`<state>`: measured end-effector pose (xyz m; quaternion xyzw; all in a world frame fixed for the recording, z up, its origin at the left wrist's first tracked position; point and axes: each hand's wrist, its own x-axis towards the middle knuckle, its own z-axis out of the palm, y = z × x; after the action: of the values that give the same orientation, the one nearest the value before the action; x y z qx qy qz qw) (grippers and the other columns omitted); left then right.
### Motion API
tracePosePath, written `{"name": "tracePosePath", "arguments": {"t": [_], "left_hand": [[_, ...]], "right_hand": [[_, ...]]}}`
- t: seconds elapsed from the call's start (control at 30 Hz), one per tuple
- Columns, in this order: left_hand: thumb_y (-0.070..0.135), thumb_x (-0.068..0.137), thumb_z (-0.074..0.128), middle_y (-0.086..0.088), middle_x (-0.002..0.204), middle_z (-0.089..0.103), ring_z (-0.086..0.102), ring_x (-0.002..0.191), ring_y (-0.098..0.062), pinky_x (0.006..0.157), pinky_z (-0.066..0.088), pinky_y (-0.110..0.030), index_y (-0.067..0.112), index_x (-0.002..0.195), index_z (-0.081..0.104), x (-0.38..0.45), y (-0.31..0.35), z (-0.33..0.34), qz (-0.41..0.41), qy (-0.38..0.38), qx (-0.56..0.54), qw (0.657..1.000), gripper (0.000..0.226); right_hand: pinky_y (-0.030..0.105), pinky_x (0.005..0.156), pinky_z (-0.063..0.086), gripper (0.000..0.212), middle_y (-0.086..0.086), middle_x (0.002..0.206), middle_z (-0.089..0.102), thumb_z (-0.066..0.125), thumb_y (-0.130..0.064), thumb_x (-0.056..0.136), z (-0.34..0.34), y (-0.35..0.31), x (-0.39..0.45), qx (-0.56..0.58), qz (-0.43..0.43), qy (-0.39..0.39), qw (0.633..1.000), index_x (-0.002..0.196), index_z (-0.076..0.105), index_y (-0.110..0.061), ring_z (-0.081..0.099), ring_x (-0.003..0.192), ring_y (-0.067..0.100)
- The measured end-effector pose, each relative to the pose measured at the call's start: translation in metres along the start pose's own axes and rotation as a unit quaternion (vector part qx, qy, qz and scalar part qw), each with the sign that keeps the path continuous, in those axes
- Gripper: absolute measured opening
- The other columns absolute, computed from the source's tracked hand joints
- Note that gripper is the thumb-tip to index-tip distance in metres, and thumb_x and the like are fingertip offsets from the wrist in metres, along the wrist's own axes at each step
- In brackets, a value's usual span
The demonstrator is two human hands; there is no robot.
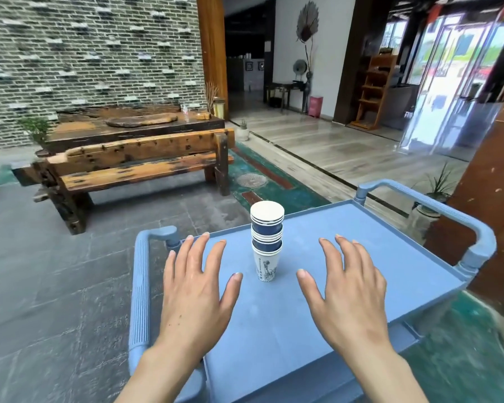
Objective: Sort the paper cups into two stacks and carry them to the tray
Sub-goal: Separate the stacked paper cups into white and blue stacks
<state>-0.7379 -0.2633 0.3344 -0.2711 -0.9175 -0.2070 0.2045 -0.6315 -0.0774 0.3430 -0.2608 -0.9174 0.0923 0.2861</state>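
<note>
1. a single stack of paper cups (266,241) stands upright on the blue cart top (361,257), white and dark blue cups mixed.
2. the left hand (194,289) hovers left of the stack, fingers spread, holding nothing.
3. the right hand (346,289) hovers right of the stack, fingers spread too, clear of the cups.
4. a wooden bench (140,167) sits well beyond the stack.
</note>
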Motion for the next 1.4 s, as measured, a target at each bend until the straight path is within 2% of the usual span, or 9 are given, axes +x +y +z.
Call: {"name": "tracePosePath", "arguments": {"t": [0.27,0.4,0.57,0.7,0.83,1.03,1.2,1.3,1.4], "left_hand": [[0.050,0.089,0.054,0.001,0.156,0.030,0.024,0.145,-0.016,0.117,0.022,-0.035,0.022,0.148,0.030,0.044,-0.013,0.073,-0.044,-0.072,-0.169,0.982,0.070],[0.048,0.084,0.066,0.008,0.155,0.027,0.028,0.142,-0.009,0.114,0.026,-0.031,0.031,0.150,0.021,0.075,-0.017,0.125,-0.139,-0.133,-0.302,0.934,0.082],[0.024,0.079,0.079,0.005,0.155,0.026,0.033,0.138,-0.015,0.093,0.035,-0.021,0.042,0.147,0.015,0.106,-0.020,0.184,-0.253,-0.193,-0.405,0.857,0.095],[0.021,0.073,0.083,0.008,0.157,0.024,0.029,0.141,-0.017,0.100,0.030,-0.028,0.039,0.151,0.011,0.127,-0.016,0.210,-0.269,-0.225,-0.399,0.847,0.107],[0.017,0.070,0.083,0.018,0.145,0.045,0.041,0.133,0.002,0.092,0.037,-0.007,0.050,0.136,0.027,0.146,-0.006,0.223,-0.260,-0.239,-0.447,0.822,0.093],[0.002,0.072,0.082,-0.003,0.138,0.060,0.056,0.127,-0.019,0.103,0.047,-0.040,0.022,0.141,0.040,0.162,0.003,0.229,-0.272,-0.201,-0.542,0.770,0.083],[0.026,0.069,0.083,-0.007,0.132,0.065,0.062,0.121,-0.022,0.096,0.050,-0.032,0.018,0.133,0.052,0.162,0.006,0.226,-0.302,-0.180,-0.574,0.740,0.071],[0.024,0.075,0.080,-0.008,0.131,0.066,0.062,0.121,-0.025,0.099,0.049,-0.034,0.015,0.132,0.055,0.162,0.001,0.219,-0.288,-0.204,-0.579,0.735,0.063],[0.024,0.074,0.080,-0.006,0.128,0.068,0.064,0.118,-0.022,0.094,0.050,-0.029,0.014,0.129,0.057,0.158,-0.012,0.212,-0.295,-0.213,-0.571,0.736,0.060]], "right_hand": [[0.046,0.106,0.027,0.068,0.004,0.150,0.037,0.037,-0.061,0.086,0.041,0.014,0.072,0.022,-0.029,-0.067,0.997,0.142,0.037,-0.022,0.024,0.142,0.025],[0.039,0.107,0.023,0.076,-0.001,0.154,0.028,0.050,-0.060,0.084,0.073,0.031,0.125,0.102,-0.069,-0.144,0.982,0.148,0.024,-0.027,0.020,0.142,0.018],[0.036,0.112,0.022,0.091,-0.006,0.159,0.017,0.066,-0.054,0.079,0.114,0.052,0.197,0.224,-0.105,-0.284,0.926,0.151,0.014,-0.031,0.016,0.145,0.014],[0.031,0.110,0.023,0.100,-0.011,0.160,0.011,0.073,-0.051,0.073,0.146,0.057,0.238,0.265,-0.152,-0.372,0.876,0.151,0.011,-0.035,0.018,0.145,0.010],[0.020,0.098,0.026,0.108,-0.017,0.157,0.020,0.076,-0.055,0.064,0.171,0.052,0.258,0.292,-0.188,-0.430,0.833,0.149,0.012,-0.040,0.025,0.138,0.003],[0.033,0.104,0.038,0.105,-0.014,0.145,0.044,0.069,-0.067,0.053,0.194,0.051,0.278,0.315,-0.138,-0.431,0.835,0.146,0.029,-0.037,0.045,0.130,0.011],[0.043,0.096,0.049,0.072,-0.002,0.121,0.065,0.078,-0.051,0.061,0.201,0.059,0.296,0.465,0.012,-0.439,0.769,0.124,0.059,-0.022,0.062,0.108,0.011],[0.026,0.076,0.056,0.034,-0.005,0.106,0.069,0.078,-0.032,0.075,0.202,0.064,0.304,0.547,0.050,-0.409,0.729,0.107,0.067,-0.026,0.067,0.090,0.004],[0.023,0.069,0.056,0.041,-0.010,0.099,0.071,0.074,-0.042,0.071,0.196,0.080,0.319,0.609,0.097,-0.341,0.710,0.108,0.068,-0.027,0.068,0.082,0.004]]}}
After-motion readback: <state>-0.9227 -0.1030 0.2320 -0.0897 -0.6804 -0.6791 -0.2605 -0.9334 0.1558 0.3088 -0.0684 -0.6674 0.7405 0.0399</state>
